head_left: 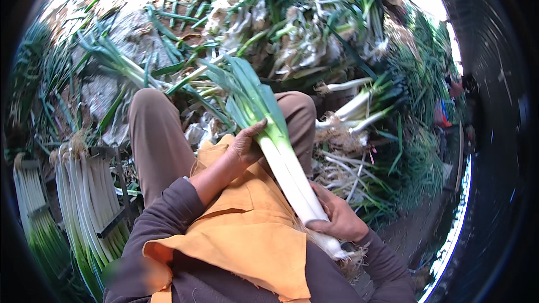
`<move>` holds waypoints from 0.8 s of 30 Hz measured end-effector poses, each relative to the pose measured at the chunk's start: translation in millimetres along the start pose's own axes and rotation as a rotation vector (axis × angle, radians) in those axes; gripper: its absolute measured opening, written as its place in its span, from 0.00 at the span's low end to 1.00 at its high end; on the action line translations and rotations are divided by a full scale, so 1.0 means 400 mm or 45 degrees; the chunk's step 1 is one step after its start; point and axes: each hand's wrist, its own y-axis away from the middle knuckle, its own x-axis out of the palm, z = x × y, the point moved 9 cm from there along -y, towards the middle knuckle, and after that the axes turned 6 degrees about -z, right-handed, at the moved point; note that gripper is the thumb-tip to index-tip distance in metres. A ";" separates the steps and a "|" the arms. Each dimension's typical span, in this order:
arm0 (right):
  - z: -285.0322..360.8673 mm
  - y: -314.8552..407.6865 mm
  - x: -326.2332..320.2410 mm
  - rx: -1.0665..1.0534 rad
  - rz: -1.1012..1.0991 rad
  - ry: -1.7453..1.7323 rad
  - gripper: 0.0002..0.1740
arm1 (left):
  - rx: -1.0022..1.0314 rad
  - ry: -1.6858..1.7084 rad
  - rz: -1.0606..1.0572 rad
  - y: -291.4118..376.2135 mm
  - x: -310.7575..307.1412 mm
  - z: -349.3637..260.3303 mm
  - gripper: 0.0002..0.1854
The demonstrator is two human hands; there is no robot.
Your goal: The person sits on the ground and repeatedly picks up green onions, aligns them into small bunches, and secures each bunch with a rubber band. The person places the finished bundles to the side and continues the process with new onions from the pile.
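A thick leek (290, 176) lies slantwise across my lap, white shaft toward my body and green leaves pointing away. A lengthwise groove runs along the shaft; I cannot tell whether it is one stalk or two pressed together. My left hand (248, 143) wraps around it where white turns to green, thumb on top. Near the root end, my right hand (339, 214) grips the white base. Pale stringy roots (351, 259) hang out below that hand. An orange apron (240, 235) covers my front beneath the leek.
Rooted leeks (353, 105) lie right of my knee. On the left, trimmed long stalks (84, 193) stand bundled in a metal rack (113, 221), roots up. A heap of leeks and peeled skins (303, 42) spreads ahead. Cut leaves (168, 46) litter the ground.
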 end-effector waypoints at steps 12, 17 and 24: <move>-0.051 -0.030 -0.253 -0.454 -0.651 -0.734 0.30 | 0.675 -1.332 0.933 0.149 0.782 0.105 0.31; 0.021 -0.084 -0.624 -0.935 -0.825 -0.941 0.29 | 0.694 -1.159 0.652 -0.001 0.525 -0.098 0.26; -0.334 -0.303 -1.096 -0.082 -1.462 -0.159 0.29 | 0.852 -2.307 -1.214 -0.077 -0.227 -0.763 0.18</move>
